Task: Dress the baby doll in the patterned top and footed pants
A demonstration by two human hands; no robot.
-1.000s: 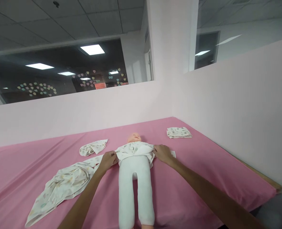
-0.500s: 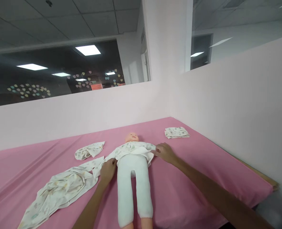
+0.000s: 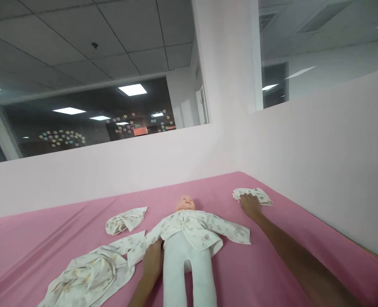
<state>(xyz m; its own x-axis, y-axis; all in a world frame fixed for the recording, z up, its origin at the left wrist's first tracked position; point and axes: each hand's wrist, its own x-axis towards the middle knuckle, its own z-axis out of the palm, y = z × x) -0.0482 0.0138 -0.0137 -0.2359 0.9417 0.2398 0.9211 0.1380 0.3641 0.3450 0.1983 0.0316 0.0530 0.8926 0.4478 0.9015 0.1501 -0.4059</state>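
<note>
On its back lies a baby doll (image 3: 186, 203) in white trousers (image 3: 173, 273) and a white printed jacket (image 3: 197, 232), its sleeves spread to both sides. My left hand (image 3: 153, 258) is at the doll's side, closed on the jacket just below the sleeve; its fingertips are partly hidden. My right hand (image 3: 250, 205) reaches to the far right, open, with fingers spread over the near edge of a folded printed cloth (image 3: 262, 196). The cloth still lies flat on the pink sheet.
A pink sheet (image 3: 214, 192) covers the bed. Left of the doll lie a crumpled printed garment (image 3: 86, 273) and a smaller printed cloth piece, perhaps a cap (image 3: 126, 221). Pale walls (image 3: 144, 157) with windows border the far and right sides.
My right hand has let go of the jacket by the doll's right-hand sleeve and moved away to the folded cloth. That sleeve and hem now lie spread out. The view has tilted up.
</note>
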